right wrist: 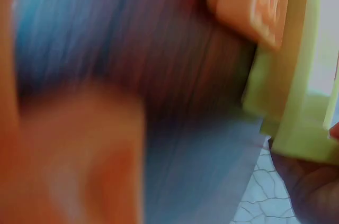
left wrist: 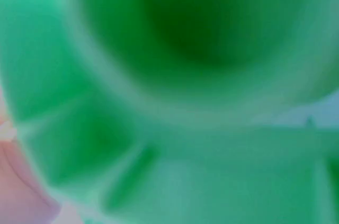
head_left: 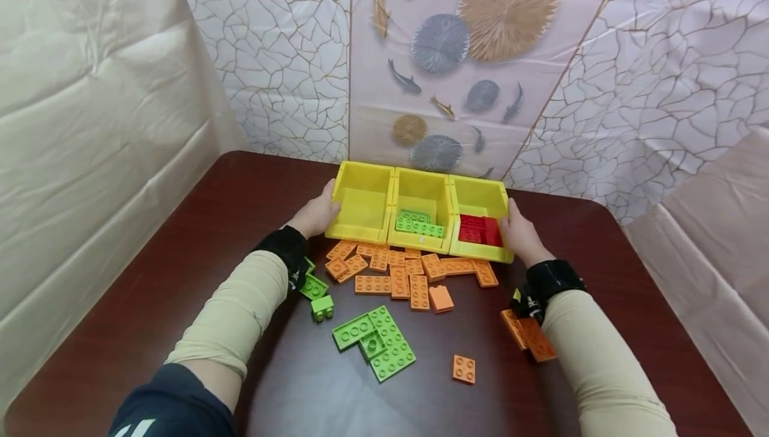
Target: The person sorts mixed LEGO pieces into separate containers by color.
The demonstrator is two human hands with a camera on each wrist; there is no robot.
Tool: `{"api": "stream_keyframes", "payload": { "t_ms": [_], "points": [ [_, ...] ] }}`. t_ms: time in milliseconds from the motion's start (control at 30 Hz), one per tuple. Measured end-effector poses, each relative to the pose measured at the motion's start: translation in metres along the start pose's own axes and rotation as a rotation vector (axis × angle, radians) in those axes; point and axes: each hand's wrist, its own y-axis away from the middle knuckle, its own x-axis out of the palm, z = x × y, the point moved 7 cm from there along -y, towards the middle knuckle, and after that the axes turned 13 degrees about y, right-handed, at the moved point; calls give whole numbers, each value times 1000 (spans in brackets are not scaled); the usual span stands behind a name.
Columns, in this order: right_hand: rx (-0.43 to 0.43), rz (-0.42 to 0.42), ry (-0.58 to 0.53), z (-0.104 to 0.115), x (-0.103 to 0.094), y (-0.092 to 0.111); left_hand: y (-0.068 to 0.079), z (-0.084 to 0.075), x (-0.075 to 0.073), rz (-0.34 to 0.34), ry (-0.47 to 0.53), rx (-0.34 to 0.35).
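Note:
A yellow three-compartment bin (head_left: 393, 205) is at the far side of the table, tilted so its openings face me. My left hand (head_left: 318, 213) grips its left end, and my right hand (head_left: 524, 233) holds the right end, with the thumb at the rim. Light green building bricks (head_left: 420, 223) lie in the middle compartment, red bricks (head_left: 479, 230) in the right one. In the right wrist view, fingers (right wrist: 312, 192) curl under the bin's edge (right wrist: 302, 102). A blurred green brick (left wrist: 175, 144) fills the left wrist view, hiding most of that hand.
Several orange bricks (head_left: 399, 281) spread along the bin's front edge. Green plates (head_left: 390, 345) lie mid-table, with a small green brick (head_left: 322, 307) to their left. One orange brick (head_left: 464, 369) sits nearer; other orange bricks (head_left: 537, 340) lie beside the right wrist.

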Motion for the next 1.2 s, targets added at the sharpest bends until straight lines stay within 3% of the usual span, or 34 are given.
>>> {"api": "stream_keyframes", "payload": {
  "t_ms": [167,333,533,600,700,800,867,933,1000,1200],
  "points": [
    [59,37,-16,-2,13,-2,-5,7,-2,-3,-120,0],
    [71,61,5,-4,13,-4,-8,1,-6,12,-278,10],
    [92,73,-9,-1,14,-5,8,-16,-22,12,-455,16],
    [96,85,-13,1,15,-4,22,-24,-28,-3,-558,97],
    [91,98,-5,3,15,-4,55,-33,-25,5,-707,330],
    [83,96,2,3,12,-2,97,-30,-10,112,-850,590],
    [62,82,27,4,7,-1,122,-21,2,204,-936,710],
    [47,69,38,4,3,0,140,-12,9,270,-1004,778],
    [34,64,47,4,0,1,150,-6,13,279,-1041,816],
    [11,87,44,5,5,-1,156,2,14,237,-1061,859]
  ]
}}
